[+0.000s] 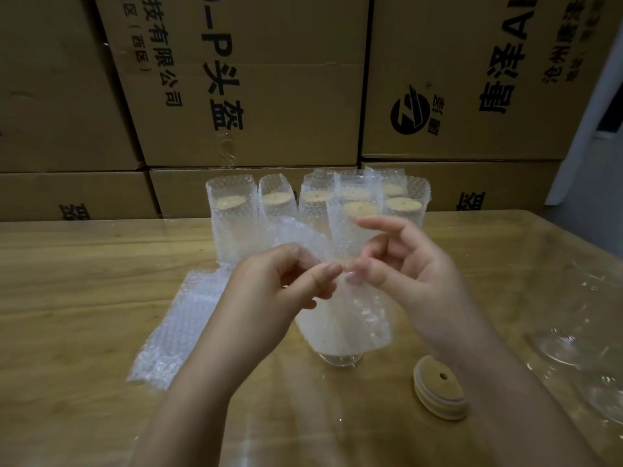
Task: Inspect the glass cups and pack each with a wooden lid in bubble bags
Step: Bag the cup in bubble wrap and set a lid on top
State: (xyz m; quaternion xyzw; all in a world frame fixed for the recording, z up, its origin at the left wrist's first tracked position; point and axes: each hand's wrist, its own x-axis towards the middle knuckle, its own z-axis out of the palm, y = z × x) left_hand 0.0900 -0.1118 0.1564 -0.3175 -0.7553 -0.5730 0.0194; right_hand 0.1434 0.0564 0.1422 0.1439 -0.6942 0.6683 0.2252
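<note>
**Bubbly bag over a glass cup**

Soft, bumpy bubble bag sits in the middle, over a glass cup on the wood table. Only the cup's round bottom shows. Left hand and right hand both pinch the bag's top edge.

Packed cups stand at 12 o'clock. Round wooden lids lie at 4, flat bags at 8. Brown boxes along the far edge read "有限公司" and "头盔".
</note>
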